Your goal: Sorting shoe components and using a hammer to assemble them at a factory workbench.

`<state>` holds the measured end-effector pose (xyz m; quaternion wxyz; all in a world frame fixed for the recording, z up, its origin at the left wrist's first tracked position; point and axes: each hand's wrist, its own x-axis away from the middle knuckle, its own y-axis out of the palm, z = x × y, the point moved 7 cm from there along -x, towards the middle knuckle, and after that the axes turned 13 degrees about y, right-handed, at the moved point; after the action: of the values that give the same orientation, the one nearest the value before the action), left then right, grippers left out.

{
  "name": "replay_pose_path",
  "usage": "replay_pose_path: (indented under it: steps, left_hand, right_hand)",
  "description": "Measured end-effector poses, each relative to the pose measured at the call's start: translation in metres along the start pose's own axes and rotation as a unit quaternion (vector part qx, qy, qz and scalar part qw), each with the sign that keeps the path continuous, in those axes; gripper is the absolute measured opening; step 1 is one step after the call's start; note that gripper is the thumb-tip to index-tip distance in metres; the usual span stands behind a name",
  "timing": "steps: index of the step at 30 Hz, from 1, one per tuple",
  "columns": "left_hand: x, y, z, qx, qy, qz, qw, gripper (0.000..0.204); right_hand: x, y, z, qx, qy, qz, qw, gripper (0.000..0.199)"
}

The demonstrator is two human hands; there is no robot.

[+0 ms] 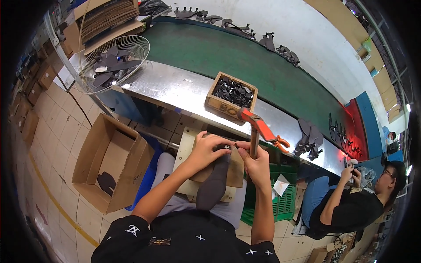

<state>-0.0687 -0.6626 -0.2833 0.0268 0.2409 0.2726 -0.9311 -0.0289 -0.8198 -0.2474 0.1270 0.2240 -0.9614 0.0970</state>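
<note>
Left hand point(209, 150) pinched the narrow end of the dark sole point(213, 186) over the pale board point(186, 147), right hand point(258, 168) curled round a wooden handle point(254, 142); the sole seemed light, bendable, best held by its edges.

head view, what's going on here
A seated person's left hand and right hand meet at the far end of a dark sole, resting over a board. The right hand also holds a hammer. A wooden box of small black parts sits ahead. A co-worker sits to the right.
</note>
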Motion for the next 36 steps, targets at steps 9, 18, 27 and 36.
replay_pose_path:
  steps: [9,18,27,36]
  left_hand:
    - [0.025,-0.009,-0.001,0.047,-0.026,0.089,0.995,0.025]
    - [0.016,-0.019,0.006,-0.003,0.039,0.065,0.997,0.027]
    - [0.017,-0.020,-0.004,0.118,-0.092,0.059,0.987,0.027]
    - [0.017,-0.013,-0.005,0.208,-0.084,0.054,0.973,0.026]
  right_hand:
    - [0.006,0.032,-0.019,0.182,-0.197,0.014,0.963,0.028]
    - [0.011,0.037,-0.021,0.242,-0.259,0.038,0.934,0.028]
    - [0.032,0.022,-0.042,0.198,-0.221,0.107,0.949,0.029]
    - [0.105,0.010,-0.028,0.252,-0.163,0.077,0.951,0.049]
